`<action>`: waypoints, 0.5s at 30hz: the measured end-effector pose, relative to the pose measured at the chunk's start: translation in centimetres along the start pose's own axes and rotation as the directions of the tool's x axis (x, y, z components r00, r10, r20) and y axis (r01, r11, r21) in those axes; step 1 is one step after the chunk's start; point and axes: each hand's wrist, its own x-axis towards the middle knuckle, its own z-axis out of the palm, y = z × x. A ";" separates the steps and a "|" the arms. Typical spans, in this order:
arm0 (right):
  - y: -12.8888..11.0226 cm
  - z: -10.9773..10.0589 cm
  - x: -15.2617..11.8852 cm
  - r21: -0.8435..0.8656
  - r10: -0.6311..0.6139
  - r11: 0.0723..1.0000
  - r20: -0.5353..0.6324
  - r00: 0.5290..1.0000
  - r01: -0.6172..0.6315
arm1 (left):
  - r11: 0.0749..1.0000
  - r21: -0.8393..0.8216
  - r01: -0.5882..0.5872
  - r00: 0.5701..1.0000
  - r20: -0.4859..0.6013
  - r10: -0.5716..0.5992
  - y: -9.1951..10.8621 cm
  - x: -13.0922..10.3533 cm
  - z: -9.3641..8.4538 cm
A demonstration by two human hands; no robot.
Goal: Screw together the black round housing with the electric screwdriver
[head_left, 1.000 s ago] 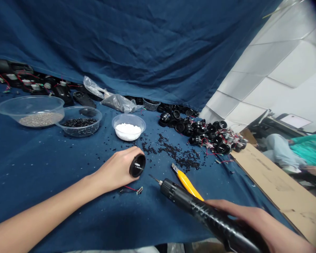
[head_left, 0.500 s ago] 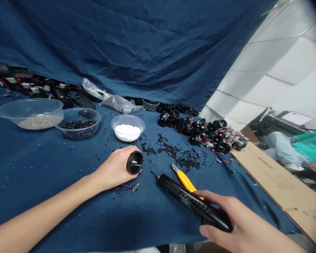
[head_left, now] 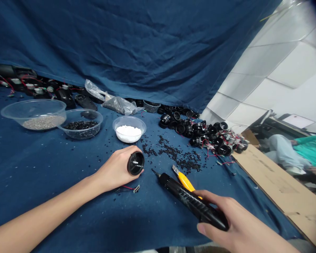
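My left hand [head_left: 118, 167] is wrapped round a black cylindrical housing [head_left: 136, 163], its open end tilted toward me with a light pin inside. A red wire with a small connector [head_left: 136, 189] lies just below that hand. At the lower right, my right hand [head_left: 223, 218] has its thumb and fingers round the rear of a black electric screwdriver [head_left: 189, 200], whose bit points up and left toward the housing without touching it. Beside the screwdriver lies a yellow utility knife [head_left: 185, 181], its lower end partly hidden by my fingers and the tool.
Clear bowls hold silvery bits [head_left: 43, 122], black screws [head_left: 81, 127] and white pieces [head_left: 128, 133]. Small black parts [head_left: 179, 154] are scattered mid-table. Black housings [head_left: 197, 130] pile up behind at right. Cardboard [head_left: 276, 182] edges the right side, beyond which a person [head_left: 305, 151] sits.
The view has shifted slightly. My right hand and the screwdriver have moved a little to the left; my left hand keeps its hold on the housing.
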 end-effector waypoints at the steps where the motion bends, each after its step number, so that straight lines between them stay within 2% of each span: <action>1: 0.0 0.0 0.0 -0.004 0.002 1.000 0.001 1.000 -0.002 | 1.000 -0.007 0.003 1.000 0.000 -0.003 0.0 0.0 0.0; 6: 0.2 -0.1 0.2 -0.011 -0.038 0.999 -0.073 0.997 0.038 | 0.996 -0.064 0.055 0.998 0.021 -0.054 0.3 0.1 0.0; 9: 0.9 -0.1 -0.1 -0.030 -0.100 0.995 -0.128 0.987 0.097 | 0.967 -0.183 0.176 0.979 0.138 -0.152 0.4 0.2 -0.2; 12: 1.7 -0.1 -0.7 -0.054 -0.116 0.993 -0.168 0.979 0.108 | 0.864 -0.372 0.340 0.920 0.323 -0.222 0.2 0.4 -0.7; 15: 2.3 0.0 -1.6 -0.061 -0.114 0.993 -0.202 0.973 0.104 | 0.682 -0.513 0.522 0.817 0.531 -0.226 0.0 0.4 -1.1</action>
